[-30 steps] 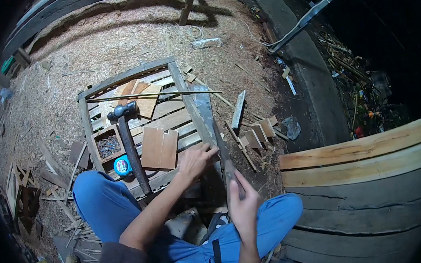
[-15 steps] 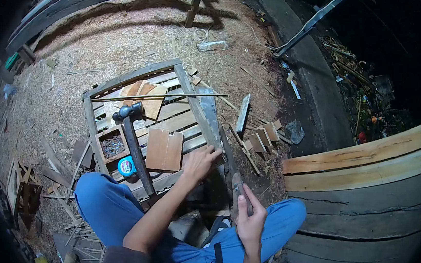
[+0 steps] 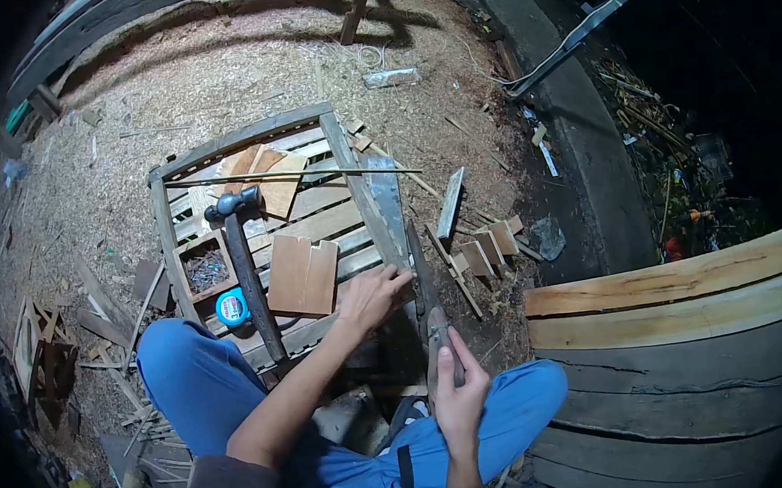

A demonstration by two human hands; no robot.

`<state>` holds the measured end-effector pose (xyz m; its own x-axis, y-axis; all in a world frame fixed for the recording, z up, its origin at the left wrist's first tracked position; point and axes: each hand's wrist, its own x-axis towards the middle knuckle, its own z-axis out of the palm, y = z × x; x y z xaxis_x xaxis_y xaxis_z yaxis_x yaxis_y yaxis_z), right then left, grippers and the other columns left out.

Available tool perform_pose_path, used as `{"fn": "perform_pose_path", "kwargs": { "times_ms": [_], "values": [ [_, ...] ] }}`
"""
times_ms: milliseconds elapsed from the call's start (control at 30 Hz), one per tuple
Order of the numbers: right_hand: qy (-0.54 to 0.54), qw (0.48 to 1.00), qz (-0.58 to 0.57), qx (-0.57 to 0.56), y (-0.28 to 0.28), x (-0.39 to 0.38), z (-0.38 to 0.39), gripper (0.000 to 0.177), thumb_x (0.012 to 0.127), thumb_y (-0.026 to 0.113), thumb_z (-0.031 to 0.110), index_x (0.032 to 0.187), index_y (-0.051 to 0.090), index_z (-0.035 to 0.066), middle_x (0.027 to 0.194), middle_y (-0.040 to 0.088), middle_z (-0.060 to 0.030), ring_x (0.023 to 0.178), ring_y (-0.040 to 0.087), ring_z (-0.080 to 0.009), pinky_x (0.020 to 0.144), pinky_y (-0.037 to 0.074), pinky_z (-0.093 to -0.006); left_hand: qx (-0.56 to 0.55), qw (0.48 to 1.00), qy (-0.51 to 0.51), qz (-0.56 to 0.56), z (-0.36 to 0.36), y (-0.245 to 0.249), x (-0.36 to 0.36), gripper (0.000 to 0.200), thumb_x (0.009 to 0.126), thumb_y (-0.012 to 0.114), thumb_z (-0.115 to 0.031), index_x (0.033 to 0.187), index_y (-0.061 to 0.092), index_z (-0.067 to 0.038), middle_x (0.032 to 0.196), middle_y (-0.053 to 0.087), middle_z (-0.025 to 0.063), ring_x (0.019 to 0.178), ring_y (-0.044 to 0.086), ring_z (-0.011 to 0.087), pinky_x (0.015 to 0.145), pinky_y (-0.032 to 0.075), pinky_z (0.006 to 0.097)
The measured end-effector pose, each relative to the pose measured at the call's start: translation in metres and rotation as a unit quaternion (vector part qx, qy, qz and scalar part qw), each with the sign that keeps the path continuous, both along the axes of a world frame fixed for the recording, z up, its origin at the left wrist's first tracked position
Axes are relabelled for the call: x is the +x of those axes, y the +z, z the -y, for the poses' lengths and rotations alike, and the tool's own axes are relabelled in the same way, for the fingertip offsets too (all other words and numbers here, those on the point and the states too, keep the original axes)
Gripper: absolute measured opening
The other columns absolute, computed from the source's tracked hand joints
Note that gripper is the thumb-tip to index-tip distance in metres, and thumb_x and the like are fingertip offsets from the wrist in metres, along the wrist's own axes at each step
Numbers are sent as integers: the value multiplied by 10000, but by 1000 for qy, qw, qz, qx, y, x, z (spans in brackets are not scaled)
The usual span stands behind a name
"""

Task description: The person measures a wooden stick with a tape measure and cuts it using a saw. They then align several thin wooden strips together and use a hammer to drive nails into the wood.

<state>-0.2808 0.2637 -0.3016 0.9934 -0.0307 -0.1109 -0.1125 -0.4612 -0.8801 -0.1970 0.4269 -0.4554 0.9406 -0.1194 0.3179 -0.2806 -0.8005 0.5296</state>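
Observation:
My right hand [image 3: 461, 398] is closed around the wooden handle of a long, dark-bladed knife [image 3: 425, 282], its blade pointing away from me. My left hand [image 3: 376, 295] rests at the near right corner of a slatted wooden frame [image 3: 365, 200], fingers bent and pressed together beside the blade. Whatever those fingers pinch is too small to make out. On the frame lie a hammer [image 3: 245, 263], a blue tape measure [image 3: 231, 308], a wooden box of nails [image 3: 205, 266], a notched board [image 3: 303, 275] and thin wooden pieces [image 3: 277, 175]. One thin dark strip [image 3: 295, 174] crosses the frame.
A flat metal blade [image 3: 386, 194] lies along the frame's right side. Small wood blocks [image 3: 491, 246] and a short batten [image 3: 451, 202] are on the shavings-covered ground. Long planks [image 3: 667, 297] stretch out at the right. Scrap wood [image 3: 107, 327] is piled left, and a bench [image 3: 166, 4] stands behind.
My right hand and the knife have shifted slightly away from me, the blade sliding forward past my left fingers. My left hand stays at the frame's corner.

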Motion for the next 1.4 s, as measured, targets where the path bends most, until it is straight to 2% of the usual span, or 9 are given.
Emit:
{"fn": "perform_pose_path", "kwargs": {
  "times_ms": [367, 433, 767, 867, 900, 1100, 1200, 1333, 1400],
  "values": [
    [-11, 999, 33, -8, -6, -7, 2, 413, 1057, 617, 151, 1385, 607, -101, 1272, 711, -243, 1145, 692, -236, 1005, 518, -338, 41, 999, 26, 9, 0, -9, 2, 399, 828, 675, -104, 1217, 632, -179, 1031, 608, 89, 1013, 655, 263, 837, 528, 399],
    [-37, 995, -60, 76, -12, -6, 3, 450, 1081, 583, 177, 1419, 560, -119, 1371, 657, -255, 1261, 645, -273, 1062, 495, -357, 40, 998, 38, 11, -2, -11, 1, 387, 834, 672, -106, 1213, 632, -176, 1039, 605, 94, 1028, 649, 263, 849, 517, 399],
    [-10, 998, 64, -9, -33, -16, 5, 506, 1075, 569, 180, 1480, 493, -115, 1379, 643, -263, 1260, 638, -274, 1071, 477, -358, 8, 999, 26, -18, 0, -3, 1, 392, 846, 674, -100, 1223, 627, -195, 985, 601, 118, 907, 700, 315, 726, 571, 457],
    [11, 1000, -20, 5, -36, -27, 11, 516, 1077, 558, 174, 1490, 471, -124, 1391, 632, -273, 1282, 626, -293, 1084, 467, -365, 5, 999, 23, -23, 1, -8, 0, 398, 841, 680, -102, 1224, 629, -197, 967, 598, 120, 893, 701, 325, 721, 576, 467],
    [22, 997, 61, -30, -43, -28, 10, 497, 1070, 579, 194, 1469, 516, -97, 1274, 700, -291, 1131, 719, -278, 957, 550, -362, 3, 999, 26, -19, -1, -10, 1, 402, 840, 682, -103, 1227, 629, -196, 963, 596, 121, 895, 699, 328, 727, 577, 469],
    [-14, 995, 97, 17, -65, -31, 12, 457, 1063, 592, 144, 1442, 543, -105, 1260, 709, -283, 1096, 736, -262, 921, 566, -351, -2, 997, 18, -69, -2, 2, -3, 604, 744, 800, -102, 1309, 622, -222, 1081, 638, 117, 926, 700, 366, 706, 570, 473],
    [-5, 998, 60, -10, -49, -30, 14, 431, 1067, 583, 139, 1420, 564, -108, 1267, 704, -290, 1124, 729, -273, 927, 566, -354, -4, 998, 19, -53, -3, 0, -5, 550, 752, 833, -169, 1252, 606, -202, 984, 593, 111, 902, 697, 347, 713, 578, 488],
    [2, 994, 105, -37, -60, -15, 4, 423, 1063, 597, 156, 1399, 587, -99, 1273, 704, -282, 1138, 728, -279, 910, 572, -368, -20, 995, 21, -99, 4, 0, -6, 578, 731, 827, -118, 1261, 613, -198, 1066, 631, 110, 925, 691, 370, 708, 571, 476],
    [-27, 997, 25, 73, -49, -20, 4, 469, 1080, 590, 182, 1415, 548, -143, 1307, 689, -244, 1158, 672, -220, 980, 529, -339, -21, 997, 31, -71, -1, 1, -5, 559, 733, 827, -126, 1241, 603, -195, 1058, 628, 104, 927, 692, 367, 710, 573, 480]
  ]
}}
